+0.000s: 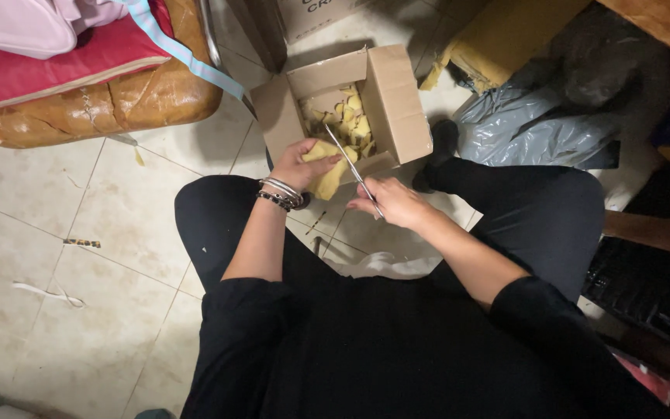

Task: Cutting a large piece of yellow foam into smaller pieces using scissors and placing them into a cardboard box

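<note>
Foam piece (327, 174): yellow, flat, soft-edged, partly cut.

Pale tiled floor (56, 295), scraps scattered; worn brown cushioned seat (118, 101) upper left; grey plastic sheeting (529, 124) right; dim light.

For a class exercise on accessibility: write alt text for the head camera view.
A seated person's left hand holds a yellow foam piece while the right hand cuts it with scissors over a cardboard box of yellow scraps.
</note>
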